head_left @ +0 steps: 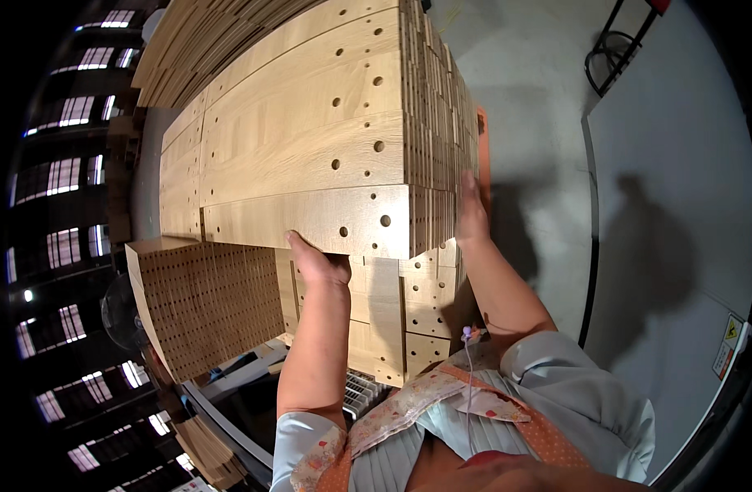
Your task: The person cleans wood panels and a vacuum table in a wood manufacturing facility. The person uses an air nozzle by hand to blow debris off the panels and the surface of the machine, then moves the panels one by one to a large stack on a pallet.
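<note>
Pale wooden boards with drilled holes (pixel 277 215) lie stacked in several rows, their long faces up. On the row nearest me, my left hand (pixel 317 264) is closed at the near long edge. Its thumb lies against that edge, and the other fingers are hidden beneath. At the right end of the same row, my right hand (pixel 472 217) rests along the board ends (pixel 431 215). Those fingers look stretched and flat; part of them is hidden behind the stack. Both arms reach forward from my body.
Another block of drilled boards (pixel 212 303) stands at left, below the row. More boards (pixel 372 299) lie lower down, between my arms. Tall board piles (pixel 228 41) rise at far left. A grey panel (pixel 679 205) stands at right, and a black-framed stand (pixel 617 53) at far right.
</note>
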Demonstrator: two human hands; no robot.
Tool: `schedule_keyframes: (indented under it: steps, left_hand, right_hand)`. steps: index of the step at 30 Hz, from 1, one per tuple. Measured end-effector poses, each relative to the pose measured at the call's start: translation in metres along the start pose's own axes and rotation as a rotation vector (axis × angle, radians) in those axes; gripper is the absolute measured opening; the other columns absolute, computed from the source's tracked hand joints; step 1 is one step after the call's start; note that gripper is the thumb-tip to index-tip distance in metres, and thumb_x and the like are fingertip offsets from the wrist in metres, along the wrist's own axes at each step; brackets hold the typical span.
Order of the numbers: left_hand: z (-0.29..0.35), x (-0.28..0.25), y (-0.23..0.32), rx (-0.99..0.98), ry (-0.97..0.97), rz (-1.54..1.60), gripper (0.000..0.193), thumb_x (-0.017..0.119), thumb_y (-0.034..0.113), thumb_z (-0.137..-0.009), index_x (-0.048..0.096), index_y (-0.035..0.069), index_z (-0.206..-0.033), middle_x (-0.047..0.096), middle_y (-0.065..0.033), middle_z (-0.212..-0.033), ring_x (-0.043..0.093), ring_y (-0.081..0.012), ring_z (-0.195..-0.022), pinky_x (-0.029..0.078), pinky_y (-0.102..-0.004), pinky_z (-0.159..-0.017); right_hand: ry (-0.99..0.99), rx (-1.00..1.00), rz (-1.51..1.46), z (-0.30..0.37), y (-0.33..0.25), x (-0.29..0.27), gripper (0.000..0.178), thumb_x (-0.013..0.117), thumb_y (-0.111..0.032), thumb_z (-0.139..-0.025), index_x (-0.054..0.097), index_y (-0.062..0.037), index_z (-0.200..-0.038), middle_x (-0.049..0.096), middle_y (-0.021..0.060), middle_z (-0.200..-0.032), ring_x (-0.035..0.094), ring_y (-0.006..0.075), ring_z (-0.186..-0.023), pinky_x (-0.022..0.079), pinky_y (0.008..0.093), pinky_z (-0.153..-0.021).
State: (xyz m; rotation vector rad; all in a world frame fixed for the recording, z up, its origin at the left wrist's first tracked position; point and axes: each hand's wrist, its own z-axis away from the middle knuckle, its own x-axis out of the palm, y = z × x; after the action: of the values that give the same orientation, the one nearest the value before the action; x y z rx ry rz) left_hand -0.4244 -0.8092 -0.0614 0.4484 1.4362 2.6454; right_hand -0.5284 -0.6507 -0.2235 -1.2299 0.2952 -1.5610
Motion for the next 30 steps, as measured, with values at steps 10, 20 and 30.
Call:
schedule_keyframes:
  steps: [10,20,30]
  left_hand:
    - [0.054,0.041,-0.026,-0.199,-0.007,0.021,0.052,0.034,0.046,-0.095,0.036,0.013,-0.135,0.044,-0.0078,-0.136,0.045,-0.0265,-0.121,0.040,-0.0415,-0.097]
    - [0.053,0.040,-0.026,-0.165,-0.073,-0.001,0.055,0.036,0.047,-0.096,0.032,0.010,-0.137,0.044,-0.0086,-0.135,0.046,-0.0235,-0.120,0.041,-0.0372,-0.096]
    - [0.075,-0.065,-0.044,-0.253,-0.363,-0.034,0.077,0.044,0.056,-0.089,0.027,-0.003,-0.134,0.045,-0.0185,-0.132,0.049,-0.0284,-0.116,0.042,-0.0402,-0.095]
  right_hand:
    - [0.171,-0.355,0.483,0.007,-0.033,0.058,0.058,0.031,-0.046,-0.097,0.035,-0.0018,-0.135,0.035,0.0166,-0.141,0.030,0.0269,-0.133,0.023,0.0373,-0.109]
    - [0.156,-0.479,0.447,0.004,-0.047,0.058,0.054,0.037,-0.041,-0.097,0.035,0.0009,-0.132,0.039,0.0209,-0.132,0.037,0.0313,-0.124,0.028,0.0403,-0.104]
    - [0.437,-0.109,0.089,0.009,0.031,-0.041,0.043,0.043,-0.037,-0.095,0.047,-0.0035,-0.121,0.052,0.0118,-0.120,0.048,0.0225,-0.110,0.036,0.0355,-0.096]
